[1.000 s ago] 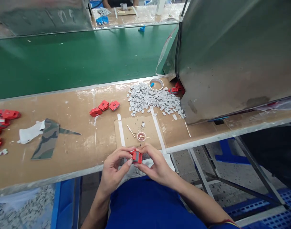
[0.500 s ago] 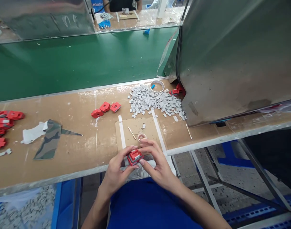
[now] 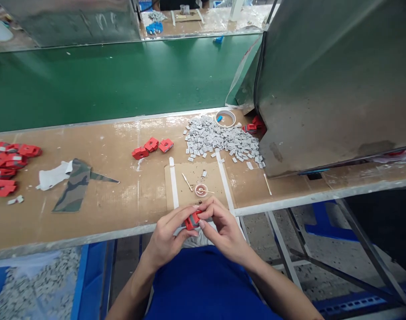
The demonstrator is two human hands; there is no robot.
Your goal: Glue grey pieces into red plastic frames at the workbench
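Red plastic block [image 3: 191, 221], grey on part of its surface, held at the near edge of the cardboard-covered workbench [image 3: 123, 195], between two bare hands. Clasped at its left by the left hand [image 3: 169, 232], with fingers along the far side and thumb along the near side. Pinched at its right end by the right hand [image 3: 221, 226], thumb and fingertips drawn close together against it; too small to tell whether any loose piece is caught there too. Mostly covered by fingers, with red faces visible in the gap between both hands. Just beyond the fingertips, a cardboard mat [image 3: 214, 181] with two strips of white tape [image 3: 173, 182], and on it a small round cup [image 3: 196, 193] with a thin stick [image 3: 208, 191] leaning across, another stick [image 3: 187, 182] and a single grey tile [image 3: 204, 173]. Farther back, a heap of grey tiles [image 3: 206, 138] beside a roll of tape [image 3: 234, 118]. To the left of the heap, three red blocks [image 3: 151, 144], close together; well apart at far left, a pile of red blocks [image 3: 8, 159] near a camouflage cloth scrap [image 3: 71, 189]. Behind everything, a green surface [image 3: 123, 80].
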